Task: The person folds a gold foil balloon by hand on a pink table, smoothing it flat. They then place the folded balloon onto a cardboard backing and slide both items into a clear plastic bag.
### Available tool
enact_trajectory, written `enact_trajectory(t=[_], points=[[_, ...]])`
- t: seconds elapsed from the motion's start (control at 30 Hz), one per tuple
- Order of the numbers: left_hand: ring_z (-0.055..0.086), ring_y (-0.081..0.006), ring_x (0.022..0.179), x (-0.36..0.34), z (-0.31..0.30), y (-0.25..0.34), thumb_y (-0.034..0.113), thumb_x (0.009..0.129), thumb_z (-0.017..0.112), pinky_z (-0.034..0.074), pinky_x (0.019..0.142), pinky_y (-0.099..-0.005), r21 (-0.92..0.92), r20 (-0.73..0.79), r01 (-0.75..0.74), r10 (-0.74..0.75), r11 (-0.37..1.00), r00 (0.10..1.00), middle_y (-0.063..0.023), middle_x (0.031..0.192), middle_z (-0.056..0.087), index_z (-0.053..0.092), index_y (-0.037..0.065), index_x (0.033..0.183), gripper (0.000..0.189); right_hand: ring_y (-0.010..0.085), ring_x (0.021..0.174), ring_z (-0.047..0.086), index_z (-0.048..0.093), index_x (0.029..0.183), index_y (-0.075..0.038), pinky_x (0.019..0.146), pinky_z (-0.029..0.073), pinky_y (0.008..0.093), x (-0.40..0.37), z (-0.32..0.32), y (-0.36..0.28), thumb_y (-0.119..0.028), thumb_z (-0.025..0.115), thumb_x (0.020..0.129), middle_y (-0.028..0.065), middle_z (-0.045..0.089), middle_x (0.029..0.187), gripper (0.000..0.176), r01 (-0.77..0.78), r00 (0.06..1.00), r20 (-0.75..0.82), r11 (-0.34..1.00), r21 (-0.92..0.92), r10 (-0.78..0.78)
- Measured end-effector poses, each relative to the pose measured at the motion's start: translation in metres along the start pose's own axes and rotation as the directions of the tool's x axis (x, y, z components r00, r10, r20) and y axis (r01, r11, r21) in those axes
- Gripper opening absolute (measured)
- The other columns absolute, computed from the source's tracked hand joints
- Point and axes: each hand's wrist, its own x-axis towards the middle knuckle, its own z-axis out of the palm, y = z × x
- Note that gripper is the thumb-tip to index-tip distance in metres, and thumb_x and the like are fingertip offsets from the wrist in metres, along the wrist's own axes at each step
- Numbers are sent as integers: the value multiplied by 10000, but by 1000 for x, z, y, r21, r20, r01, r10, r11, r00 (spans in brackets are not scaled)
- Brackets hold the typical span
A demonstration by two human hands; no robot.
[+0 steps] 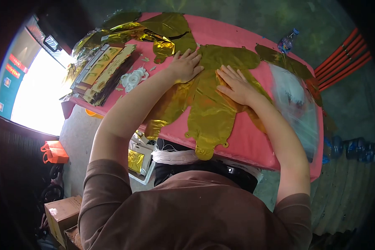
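My left hand (186, 66) lies flat with fingers spread on a deflated gold foil balloon (212, 112). My right hand (236, 86) also rests flat on the foil, a little lower and to the right, fingers stretched out. The balloon has rounded ends and small tabs, and its lower end hangs over the near edge of the pink-covered table (175, 134). More flat gold foil (171, 106) lies beneath it on both sides. Another gold foil piece (166, 25) is spread at the far left.
Left on the table are a stack of printed cards (102, 75) and a coil of white ribbon (134, 79). A clear plastic bag (293, 100) lies at the right, below a small bottle (287, 41). Under the table edge stands a white bin (143, 173) with gold packets.
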Motion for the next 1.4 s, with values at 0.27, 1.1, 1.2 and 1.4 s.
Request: enact_trajectory(t=[0.27,1.1,1.2,1.4], points=[[260,-286,1332,-22,-12,-20,369,926,407,196,1065,-483,-159,28,-162,169,974,985,-104,1406,348,351,104,1354,507,248,1381,123,292,1390,-90,1107,79,423,-5,-9,-9,-422,456,898,131,199,1474,616,-30,999,12,999,32,29],[261,-278,1333,-18,2,-28,387,917,438,202,1067,-481,-165,-79,-219,208,962,975,-96,1378,387,398,85,1314,501,246,1378,138,291,1391,-113,1101,77,435,3,13,-31,-448,441,905,125,213,1470,609,27,999,-44,999,-25,-28],[255,-277,1336,-18,1,-28,370,913,445,196,1068,-483,-175,-67,-221,212,959,975,-102,1382,381,406,80,1307,491,247,1378,135,286,1392,-113,1102,76,435,4,13,-34,-453,436,904,125,207,1471,613,19,999,-38,999,-27,-20],[350,-307,1278,-15,-12,-29,302,895,495,299,1028,-435,-329,-118,-255,229,909,966,-127,1328,440,465,61,1246,427,252,1378,130,288,1390,-102,1103,70,437,1,14,-36,-478,415,901,128,200,1472,630,9,1000,-23,1000,-25,-10]])
